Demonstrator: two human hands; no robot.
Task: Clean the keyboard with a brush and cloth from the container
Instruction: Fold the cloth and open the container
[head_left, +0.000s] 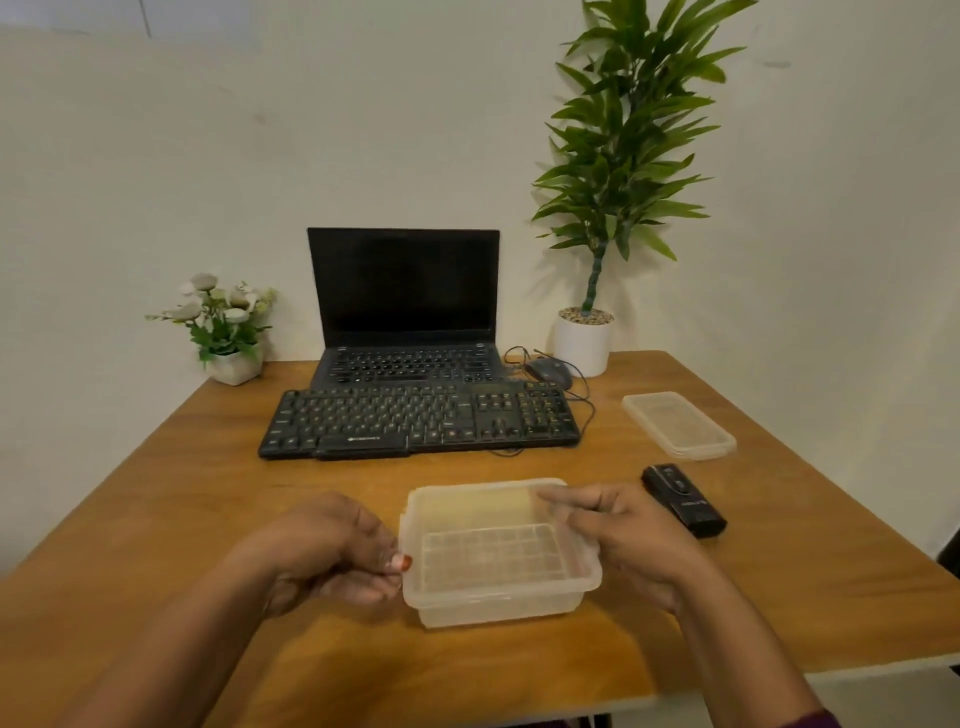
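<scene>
A clear plastic container (498, 597) stands on the table right in front of me, lid off, and nothing shows inside but its ribbed bottom. My left hand (332, 551) pinches its left rim with curled fingers. My right hand (623, 535) grips the right rim, fingers reaching over the far right corner. The black keyboard (415, 421) lies beyond the container, in front of the laptop. A black oblong object (683, 501) with a label lies just right of my right hand. I see no cloth.
The container's clear lid (678, 425) lies at the right. An open black laptop (405, 312), a wired mouse (548, 371), a small flower pot (228, 332) and a tall plant in a white pot (582, 343) line the back of the wooden table (156, 493).
</scene>
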